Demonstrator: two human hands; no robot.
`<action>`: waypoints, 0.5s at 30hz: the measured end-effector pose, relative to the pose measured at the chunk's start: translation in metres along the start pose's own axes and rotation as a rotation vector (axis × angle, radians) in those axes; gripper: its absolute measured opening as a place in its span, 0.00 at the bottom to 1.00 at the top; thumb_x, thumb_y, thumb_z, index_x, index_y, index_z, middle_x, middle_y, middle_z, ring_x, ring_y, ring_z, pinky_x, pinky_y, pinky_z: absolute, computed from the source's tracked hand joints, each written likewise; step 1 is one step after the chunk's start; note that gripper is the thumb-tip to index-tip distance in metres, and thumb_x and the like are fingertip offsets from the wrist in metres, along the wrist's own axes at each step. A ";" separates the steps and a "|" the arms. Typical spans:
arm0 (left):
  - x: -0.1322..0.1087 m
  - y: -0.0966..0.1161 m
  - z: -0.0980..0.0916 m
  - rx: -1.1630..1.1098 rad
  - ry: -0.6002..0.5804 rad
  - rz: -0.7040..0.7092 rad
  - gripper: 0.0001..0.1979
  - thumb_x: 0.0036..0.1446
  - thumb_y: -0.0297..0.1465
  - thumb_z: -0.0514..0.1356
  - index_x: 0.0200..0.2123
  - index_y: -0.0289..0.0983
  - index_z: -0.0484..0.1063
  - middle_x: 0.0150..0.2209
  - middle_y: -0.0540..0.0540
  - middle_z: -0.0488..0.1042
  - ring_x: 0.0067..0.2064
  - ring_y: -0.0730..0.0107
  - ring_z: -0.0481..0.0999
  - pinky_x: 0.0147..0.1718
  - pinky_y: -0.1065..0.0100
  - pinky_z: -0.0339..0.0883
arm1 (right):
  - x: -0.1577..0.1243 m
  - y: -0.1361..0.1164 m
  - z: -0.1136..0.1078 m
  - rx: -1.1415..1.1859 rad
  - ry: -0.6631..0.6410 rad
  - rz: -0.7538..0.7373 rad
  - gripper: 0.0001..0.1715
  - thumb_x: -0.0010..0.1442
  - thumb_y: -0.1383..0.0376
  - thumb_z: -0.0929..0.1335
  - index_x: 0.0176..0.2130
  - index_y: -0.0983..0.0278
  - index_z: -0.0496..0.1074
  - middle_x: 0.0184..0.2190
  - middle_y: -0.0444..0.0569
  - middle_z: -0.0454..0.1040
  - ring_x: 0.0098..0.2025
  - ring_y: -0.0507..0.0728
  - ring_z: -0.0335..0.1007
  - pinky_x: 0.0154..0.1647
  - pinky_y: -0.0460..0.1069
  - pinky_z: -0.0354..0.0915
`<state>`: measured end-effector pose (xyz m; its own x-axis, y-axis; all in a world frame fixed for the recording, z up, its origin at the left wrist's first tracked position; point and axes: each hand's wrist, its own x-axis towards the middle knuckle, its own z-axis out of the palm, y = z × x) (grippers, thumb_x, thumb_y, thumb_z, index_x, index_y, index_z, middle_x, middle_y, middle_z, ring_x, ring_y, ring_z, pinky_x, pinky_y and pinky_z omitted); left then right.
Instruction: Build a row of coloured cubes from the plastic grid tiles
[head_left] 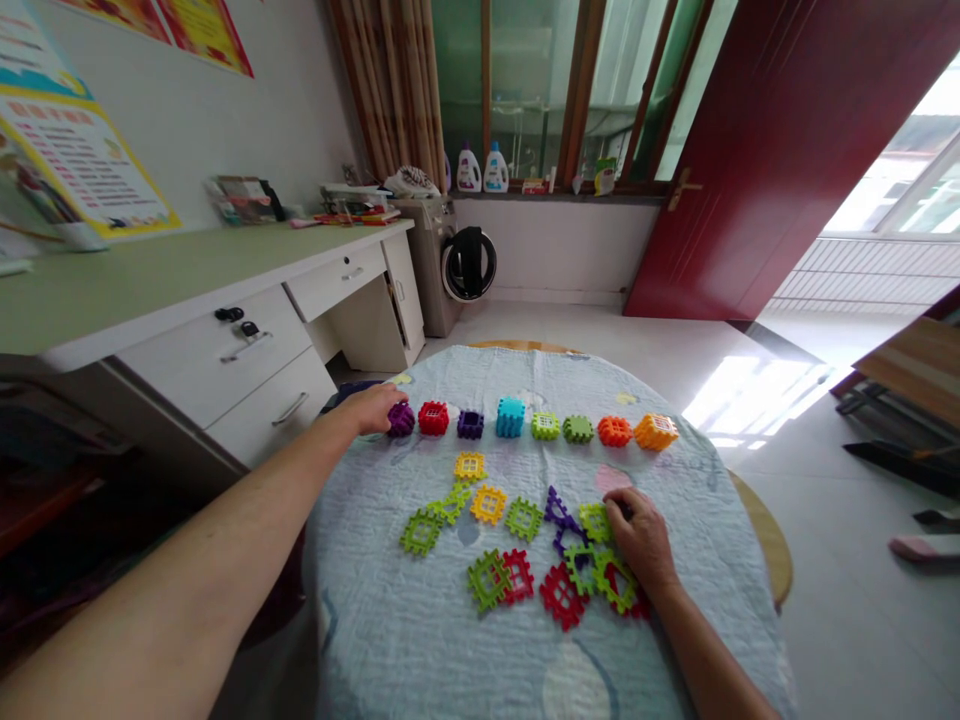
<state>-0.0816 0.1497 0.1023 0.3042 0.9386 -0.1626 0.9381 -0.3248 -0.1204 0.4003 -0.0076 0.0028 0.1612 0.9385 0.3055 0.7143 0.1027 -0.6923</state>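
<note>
At the left end of a row of building-block cubes, the fingers of my left hand are closed around a purple block cube. Rightward along the row stand a red cube, a dark purple cube, a taller light blue block, two green cubes, an orange cube and a yellow-orange block. My right hand rests with curled fingers at the edge of a green interlocking tile; whether it grips anything is hidden. Loose flat tiles lie nearby, including a yellow tile and a red tile.
A pale blue cloth covers the round table. Beyond it stand a desk with drawers on the left, a washing machine with its door open, and a red door. A stool edge shows at the right.
</note>
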 end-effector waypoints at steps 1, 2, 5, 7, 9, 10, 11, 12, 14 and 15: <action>0.001 0.000 0.001 -0.015 0.005 0.011 0.26 0.43 0.30 0.60 0.50 0.41 0.73 0.48 0.41 0.74 0.50 0.59 0.74 0.51 0.66 0.65 | 0.000 0.000 0.000 -0.002 -0.001 0.000 0.13 0.54 0.58 0.62 0.28 0.61 0.72 0.30 0.50 0.75 0.37 0.59 0.68 0.43 0.52 0.61; 0.002 -0.001 0.003 -0.036 0.006 0.021 0.26 0.43 0.30 0.60 0.49 0.41 0.73 0.48 0.41 0.74 0.51 0.59 0.74 0.51 0.66 0.65 | 0.000 0.000 0.000 -0.003 -0.002 0.000 0.13 0.54 0.58 0.62 0.28 0.61 0.72 0.30 0.49 0.75 0.36 0.59 0.68 0.43 0.52 0.61; 0.003 0.000 0.005 -0.110 0.004 0.022 0.25 0.41 0.32 0.62 0.47 0.43 0.74 0.50 0.43 0.75 0.53 0.58 0.74 0.52 0.66 0.65 | 0.000 -0.001 0.000 -0.002 -0.007 0.004 0.13 0.54 0.58 0.62 0.28 0.61 0.72 0.30 0.50 0.75 0.36 0.59 0.67 0.43 0.52 0.61; 0.004 0.000 0.006 -0.149 0.003 -0.003 0.27 0.38 0.33 0.64 0.47 0.44 0.74 0.51 0.44 0.75 0.54 0.58 0.73 0.53 0.66 0.64 | 0.000 -0.002 0.000 0.003 -0.005 0.006 0.13 0.54 0.58 0.62 0.28 0.61 0.72 0.30 0.50 0.75 0.36 0.59 0.67 0.43 0.52 0.61; 0.004 0.001 0.006 -0.161 0.001 -0.023 0.28 0.37 0.33 0.64 0.47 0.44 0.73 0.51 0.44 0.75 0.54 0.58 0.73 0.53 0.66 0.64 | 0.000 -0.003 -0.001 0.008 -0.002 0.008 0.12 0.54 0.58 0.63 0.27 0.61 0.72 0.30 0.50 0.75 0.36 0.59 0.67 0.42 0.52 0.61; 0.004 0.001 0.006 -0.160 -0.006 -0.029 0.28 0.37 0.33 0.64 0.48 0.43 0.73 0.51 0.44 0.76 0.54 0.58 0.73 0.53 0.66 0.64 | 0.000 -0.003 -0.001 0.009 -0.001 0.008 0.12 0.54 0.58 0.63 0.27 0.61 0.72 0.29 0.50 0.75 0.35 0.59 0.67 0.42 0.52 0.61; 0.004 0.002 0.005 -0.155 -0.017 -0.034 0.28 0.37 0.33 0.64 0.47 0.43 0.73 0.50 0.44 0.76 0.53 0.58 0.74 0.52 0.66 0.65 | 0.000 -0.003 -0.001 0.010 0.000 0.008 0.12 0.54 0.58 0.63 0.27 0.61 0.72 0.29 0.50 0.75 0.35 0.59 0.67 0.42 0.52 0.61; 0.004 0.002 0.005 -0.149 -0.030 -0.035 0.27 0.37 0.33 0.64 0.46 0.43 0.73 0.50 0.45 0.77 0.53 0.58 0.74 0.51 0.66 0.65 | 0.000 -0.003 -0.001 0.010 0.000 0.007 0.12 0.54 0.58 0.63 0.27 0.61 0.72 0.29 0.50 0.75 0.36 0.59 0.67 0.42 0.52 0.61; 0.005 0.002 0.004 -0.136 -0.054 -0.035 0.25 0.37 0.32 0.64 0.45 0.43 0.74 0.48 0.46 0.78 0.51 0.59 0.75 0.49 0.67 0.66 | 0.000 -0.003 -0.001 0.010 -0.002 0.008 0.12 0.54 0.58 0.63 0.28 0.61 0.72 0.30 0.49 0.75 0.36 0.58 0.67 0.42 0.52 0.60; 0.006 0.002 0.004 -0.133 -0.060 -0.034 0.25 0.37 0.32 0.64 0.44 0.43 0.74 0.47 0.46 0.78 0.50 0.59 0.75 0.49 0.67 0.66 | 0.000 -0.002 -0.001 0.010 -0.004 0.008 0.12 0.54 0.58 0.63 0.28 0.61 0.72 0.30 0.49 0.75 0.36 0.58 0.67 0.43 0.52 0.60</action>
<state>-0.0790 0.1540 0.0975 0.2654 0.9388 -0.2196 0.9625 -0.2714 0.0032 0.3996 -0.0082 0.0051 0.1644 0.9406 0.2970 0.7061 0.0981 -0.7013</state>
